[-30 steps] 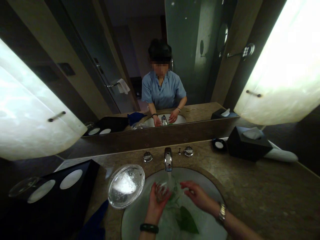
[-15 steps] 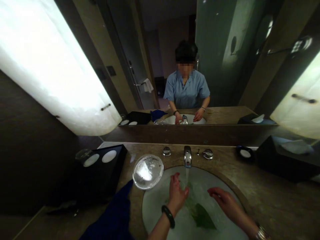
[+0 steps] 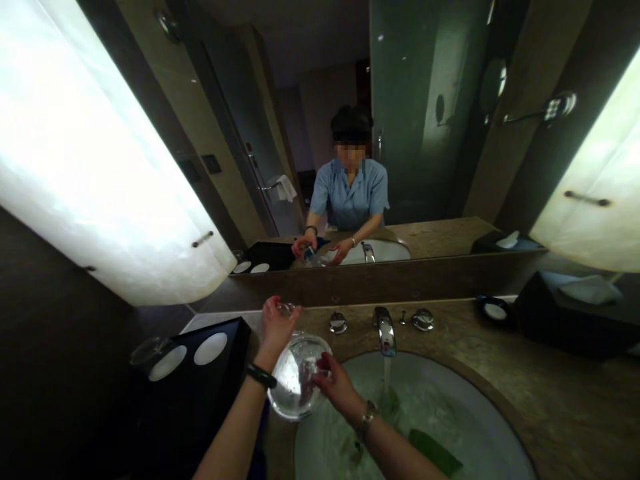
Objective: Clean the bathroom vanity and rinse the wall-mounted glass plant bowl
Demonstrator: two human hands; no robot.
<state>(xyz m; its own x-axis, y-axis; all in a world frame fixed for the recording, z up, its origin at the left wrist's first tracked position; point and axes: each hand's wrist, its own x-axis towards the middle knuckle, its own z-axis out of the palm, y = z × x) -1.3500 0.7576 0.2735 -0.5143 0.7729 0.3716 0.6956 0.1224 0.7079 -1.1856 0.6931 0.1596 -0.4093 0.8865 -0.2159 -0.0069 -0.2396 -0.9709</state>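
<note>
My left hand [image 3: 278,319] is closed around a small clear glass object [image 3: 289,309] behind the round dish, near the wall; its exact kind is unclear. Below it lies a clear round dish [image 3: 291,403] at the sink's left rim, bright with reflected light. My right hand [image 3: 336,381] reaches across the dish's right side, fingers bent together over it. Something clear seems to be at those fingertips, hard to tell from the dish. Water runs from the chrome faucet [image 3: 385,330] into the white sink [image 3: 505,433], where a green leaf [image 3: 433,452] lies in the water.
A black tray [image 3: 225,363] with white round pieces and a glass [image 3: 150,353] stands left. Two faucet knobs flank the spout. A black tissue box [image 3: 565,320] and a small black dish [image 3: 495,310] sit right. The mirror [image 3: 425,167] rises behind the counter.
Both hands have left the sink and moved left to the clear dish. My left hand has taken hold of a small clear object. The leaf is still in the water.
</note>
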